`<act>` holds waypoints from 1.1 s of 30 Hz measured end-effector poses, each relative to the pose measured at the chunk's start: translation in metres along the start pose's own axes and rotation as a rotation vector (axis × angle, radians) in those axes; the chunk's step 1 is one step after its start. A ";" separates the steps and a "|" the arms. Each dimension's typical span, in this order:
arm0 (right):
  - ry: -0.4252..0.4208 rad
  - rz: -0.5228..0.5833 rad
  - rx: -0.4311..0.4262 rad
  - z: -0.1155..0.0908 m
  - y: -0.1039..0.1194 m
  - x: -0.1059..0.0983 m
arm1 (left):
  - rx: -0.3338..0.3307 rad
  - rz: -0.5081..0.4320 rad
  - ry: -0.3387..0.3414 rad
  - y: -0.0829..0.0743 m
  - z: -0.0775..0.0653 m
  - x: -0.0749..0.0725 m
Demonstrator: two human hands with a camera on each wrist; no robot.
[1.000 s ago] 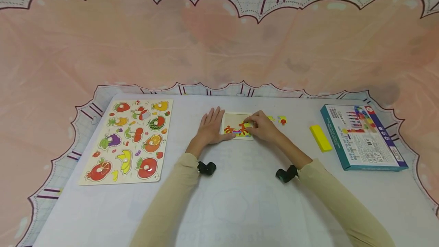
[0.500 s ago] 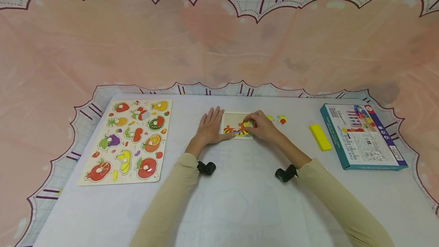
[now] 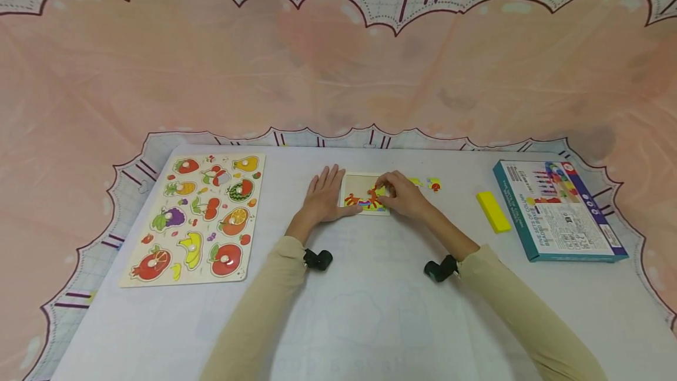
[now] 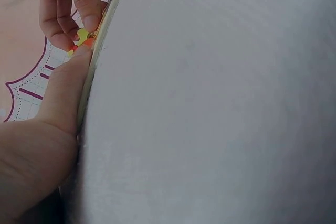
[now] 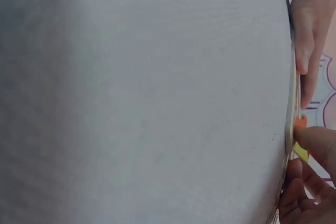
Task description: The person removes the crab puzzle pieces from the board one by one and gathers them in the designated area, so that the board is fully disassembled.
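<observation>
In the head view, a small wooden puzzle tray [image 3: 359, 184] lies at the middle of the table. Joined pieces with an orange and yellow picture [image 3: 359, 200] fill its lower part; the upper left shows bare wood. My left hand [image 3: 321, 200] lies along the tray's left side, fingers straight, its thumb resting on the lower left edge. Over the tray's right side, my right hand [image 3: 406, 196] pinches a yellow and orange puzzle piece [image 4: 82, 36] between thumb and fingers. Those fingers partly hide the piece and the tray's right edge.
Two loose puzzle pieces [image 3: 434, 184] lie just beyond my right hand. Farther right are a yellow block [image 3: 493, 212] and a teal-edged box [image 3: 560, 240]. A large fruit puzzle board [image 3: 205, 266] lies on the left.
</observation>
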State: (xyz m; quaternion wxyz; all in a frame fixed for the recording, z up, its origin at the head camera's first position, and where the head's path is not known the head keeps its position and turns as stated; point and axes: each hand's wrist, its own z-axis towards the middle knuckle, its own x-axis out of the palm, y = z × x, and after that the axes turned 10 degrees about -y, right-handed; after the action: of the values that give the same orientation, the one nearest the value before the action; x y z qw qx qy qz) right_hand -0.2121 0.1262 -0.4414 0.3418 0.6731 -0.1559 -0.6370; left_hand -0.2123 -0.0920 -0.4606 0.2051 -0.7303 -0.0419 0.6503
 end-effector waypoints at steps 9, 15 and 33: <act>0.016 0.024 0.018 0.001 -0.001 0.001 | 0.005 0.005 -0.011 -0.001 -0.003 -0.002; 0.025 0.035 0.005 0.000 -0.003 0.000 | -0.004 0.004 -0.001 -0.002 -0.002 -0.003; 0.024 0.069 -0.045 0.000 -0.005 0.000 | 0.000 0.022 0.017 -0.002 -0.004 -0.004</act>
State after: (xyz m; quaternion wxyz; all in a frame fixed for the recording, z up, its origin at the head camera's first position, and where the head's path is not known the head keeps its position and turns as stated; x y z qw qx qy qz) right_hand -0.2136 0.1294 -0.4443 0.3807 0.6671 -0.1606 -0.6199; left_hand -0.2089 -0.0919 -0.4561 0.1982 -0.7361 -0.0324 0.6464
